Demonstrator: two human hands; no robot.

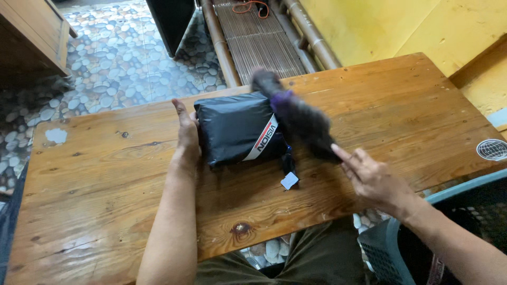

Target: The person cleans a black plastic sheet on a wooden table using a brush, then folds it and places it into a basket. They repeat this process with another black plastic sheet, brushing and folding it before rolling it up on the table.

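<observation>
Lying near the far edge of a wooden table [105,211], a black plastic-wrapped package [235,126] sits squarish, its white-and-red stripe slanting toward the near left. Bare tabletop spreads wide to the left, right and front. A blurred dark fuzzy object [298,116] with a purple band crosses the package's right side, long axis running far-left to near-right. The left hand [186,132] presses flat and open against the package's left edge. The right hand [372,177], fingers spread, touches the fuzzy object's near end.
</observation>
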